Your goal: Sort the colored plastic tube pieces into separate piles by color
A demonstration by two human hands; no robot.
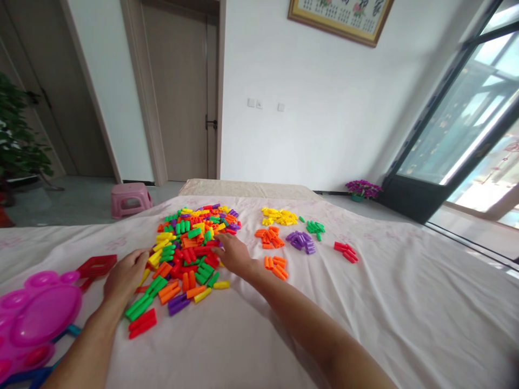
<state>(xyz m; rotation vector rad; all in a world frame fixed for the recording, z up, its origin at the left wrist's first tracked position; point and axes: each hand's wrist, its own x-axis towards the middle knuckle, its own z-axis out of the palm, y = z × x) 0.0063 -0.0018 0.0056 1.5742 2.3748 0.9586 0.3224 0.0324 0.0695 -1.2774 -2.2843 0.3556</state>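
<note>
A large mixed pile of coloured plastic pieces (190, 251) lies on the pale cloth. My right hand (233, 253) reaches into its right edge, fingers at red pieces; what they hold, if anything, is too small to tell. At the pile's left edge rests my left hand (126, 274), its fingertips hidden or blurred beside yellow pieces. To the right are separate groups: yellow pieces (279, 216), orange pieces (270, 237), more orange pieces (276, 267), purple pieces (300, 241), green pieces (315, 228) and red pieces (346, 252).
Left of my left hand are a pink paw-shaped plastic object (46, 310) and a red plastic frame (97, 266). Blue parts (30, 376) show beneath the pink one. Beyond the cloth-covered surface (389, 302) stands a pink stool (130, 200).
</note>
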